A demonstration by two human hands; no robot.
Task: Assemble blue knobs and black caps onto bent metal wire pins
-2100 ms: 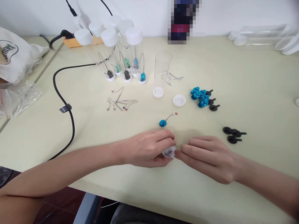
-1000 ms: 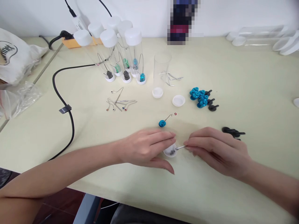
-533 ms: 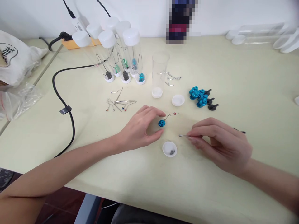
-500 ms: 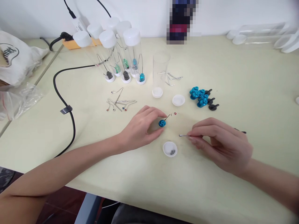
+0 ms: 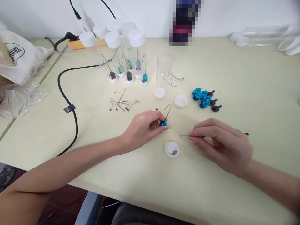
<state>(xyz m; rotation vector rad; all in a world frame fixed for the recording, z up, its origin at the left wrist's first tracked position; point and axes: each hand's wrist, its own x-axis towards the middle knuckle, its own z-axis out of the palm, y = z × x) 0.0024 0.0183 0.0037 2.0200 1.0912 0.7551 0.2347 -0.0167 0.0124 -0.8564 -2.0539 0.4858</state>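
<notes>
My left hand (image 5: pixel 146 127) is closed, pinching a blue metal knob (image 5: pixel 163 123) between thumb and fingers just above the table. A bent wire (image 5: pixel 167 113) rises from the knob, with a small red tip at its far end. In my right hand (image 5: pixel 221 147), closed as well, is a thin metal rod tool (image 5: pixel 184 135) whose rounded tip points left toward the knob. A dark end, apparently of the same tool, sticks out behind the hand. Between and below the hands lies a white cap (image 5: pixel 169 153) holding tiny grey metal pieces.
Bent wires with coloured tips (image 5: pixel 120 102) lie left. Capped clear tubes (image 5: pixel 138 50) stand behind. Nearer the middle are an open tube (image 5: pixel 164 67), a white cap (image 5: pixel 181 101) and hex-key-like rods (image 5: pixel 175 78). Blue knobs (image 5: pixel 205 102) and black pieces (image 5: pixel 216 108) sit right; a cable (image 5: pixel 76 125) crosses left.
My left hand has turned the blue knob, so its wire now points up and its red tip has swung left. The right hand stays nearly still. The whole view has shifted slightly.
</notes>
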